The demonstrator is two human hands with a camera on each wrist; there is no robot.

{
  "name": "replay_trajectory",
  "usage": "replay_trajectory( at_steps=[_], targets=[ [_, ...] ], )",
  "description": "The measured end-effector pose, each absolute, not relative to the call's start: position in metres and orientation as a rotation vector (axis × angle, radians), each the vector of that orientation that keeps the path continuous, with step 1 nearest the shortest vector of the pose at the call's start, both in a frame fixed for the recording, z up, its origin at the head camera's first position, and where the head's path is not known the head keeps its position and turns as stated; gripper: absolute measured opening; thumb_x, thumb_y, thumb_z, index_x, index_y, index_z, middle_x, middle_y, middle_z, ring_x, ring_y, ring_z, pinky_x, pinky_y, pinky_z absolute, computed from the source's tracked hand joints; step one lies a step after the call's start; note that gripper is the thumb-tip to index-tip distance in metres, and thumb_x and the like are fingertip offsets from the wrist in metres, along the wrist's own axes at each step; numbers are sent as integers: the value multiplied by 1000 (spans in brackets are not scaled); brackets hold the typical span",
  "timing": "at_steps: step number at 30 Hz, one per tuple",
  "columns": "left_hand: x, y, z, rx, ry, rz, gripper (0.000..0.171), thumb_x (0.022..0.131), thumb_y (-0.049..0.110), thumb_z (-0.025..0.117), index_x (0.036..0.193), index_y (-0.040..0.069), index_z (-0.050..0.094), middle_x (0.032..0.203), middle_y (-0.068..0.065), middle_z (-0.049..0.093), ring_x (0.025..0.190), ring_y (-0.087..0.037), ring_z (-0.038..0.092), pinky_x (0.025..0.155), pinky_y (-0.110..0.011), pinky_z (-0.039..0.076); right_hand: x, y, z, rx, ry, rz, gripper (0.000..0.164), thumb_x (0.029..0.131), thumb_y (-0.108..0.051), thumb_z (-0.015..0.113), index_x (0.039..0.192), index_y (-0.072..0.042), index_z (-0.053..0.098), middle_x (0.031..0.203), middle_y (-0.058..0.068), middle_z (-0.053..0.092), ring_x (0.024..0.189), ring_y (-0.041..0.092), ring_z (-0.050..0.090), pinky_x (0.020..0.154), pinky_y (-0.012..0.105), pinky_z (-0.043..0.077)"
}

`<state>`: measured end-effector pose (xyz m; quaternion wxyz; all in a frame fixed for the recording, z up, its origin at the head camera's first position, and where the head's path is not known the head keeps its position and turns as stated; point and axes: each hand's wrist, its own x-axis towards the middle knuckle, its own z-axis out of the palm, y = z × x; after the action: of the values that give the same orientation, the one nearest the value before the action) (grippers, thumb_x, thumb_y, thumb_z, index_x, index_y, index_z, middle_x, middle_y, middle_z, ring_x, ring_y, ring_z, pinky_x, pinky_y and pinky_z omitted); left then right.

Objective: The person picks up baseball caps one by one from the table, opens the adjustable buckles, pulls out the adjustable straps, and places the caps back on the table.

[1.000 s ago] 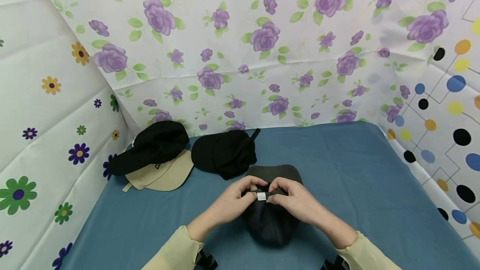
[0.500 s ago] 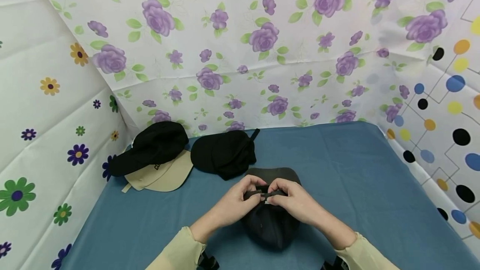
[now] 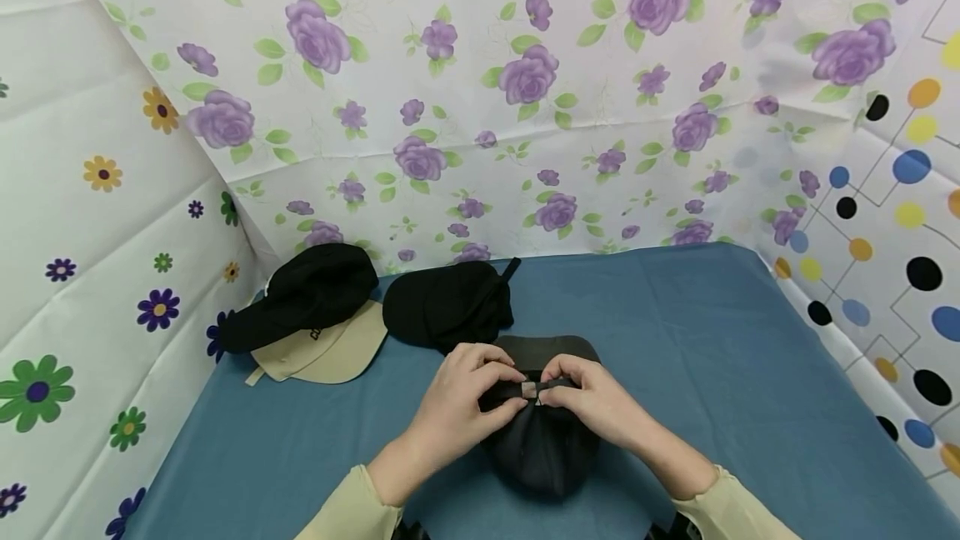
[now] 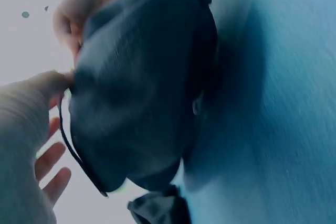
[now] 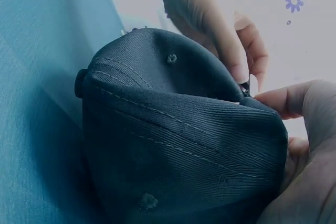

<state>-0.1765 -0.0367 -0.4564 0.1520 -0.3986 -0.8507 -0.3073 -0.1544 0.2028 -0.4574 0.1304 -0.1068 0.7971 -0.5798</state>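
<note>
A dark grey baseball cap (image 3: 543,452) lies on the blue cloth, brim away from me and crown toward me. Both hands work at the strap along its back opening, where a small shiny buckle (image 3: 529,390) shows between the fingertips. My left hand (image 3: 457,398) pinches the strap left of the buckle with thumb and forefinger. On the other side, my right hand (image 3: 600,402) grips the strap between thumb and curled fingers. In the right wrist view, the cap's stitched crown (image 5: 178,140) hides part of the right fingers, while the left hand (image 5: 210,19) reaches in from above.
A black cap (image 3: 446,302) lies just beyond the left hand. Further left, another black cap (image 3: 315,294) rests on a beige cap (image 3: 337,348). Blue cloth (image 3: 712,340) covers the surface, and patterned sheets (image 3: 480,98) rise around its back and sides.
My left hand has shifted its hold and its fingers are raised higher. The white tag seen a second ago is covered, and the buckle now shows. The right hand has barely moved.
</note>
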Motion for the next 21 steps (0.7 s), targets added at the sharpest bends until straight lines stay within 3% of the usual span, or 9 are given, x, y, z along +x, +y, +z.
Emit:
replay_trajectory(
  at_steps=[5, 12, 17, 21],
  targets=[
    [-166, -32, -450, -1056, -2416, -620, 20, 87, 28, 85, 104, 26, 73, 104, 9, 66, 90, -11, 55, 78, -32, 47, -154, 202, -457, -310, 2320, -1687, 17, 100, -24, 66, 107, -8, 65, 105, 9, 62, 84, 25, 56, 70, 34, 48],
    [-156, -27, -438, -994, -2479, -557, 18, 88, 22, 85, 100, 25, 71, 97, 11, 70, 89, -12, 56, 74, -28, 48, -153, 199, -456, -325, 2338, -1667, 17, 100, -25, 67, 108, -10, 66, 108, 7, 63, 89, 24, 58, 72, 35, 49],
    [-150, -24, -432, -997, -2673, -748, 15, 92, 16, 80, 103, 19, 69, 96, 6, 66, 81, -6, 60, 68, -22, 51, -153, 198, -456, -343, 2316, -1678, 16, 101, -24, 66, 107, -9, 66, 111, 7, 63, 96, 24, 61, 78, 38, 50],
    [-152, -26, -433, -1009, -2723, -978, 17, 93, 13, 78, 107, 18, 69, 100, 5, 64, 76, 0, 55, 66, -19, 50, -153, 197, -457, -350, 2310, -1679, 15, 100, -24, 65, 105, -9, 66, 112, 7, 64, 98, 25, 63, 80, 39, 51]
  ],
)
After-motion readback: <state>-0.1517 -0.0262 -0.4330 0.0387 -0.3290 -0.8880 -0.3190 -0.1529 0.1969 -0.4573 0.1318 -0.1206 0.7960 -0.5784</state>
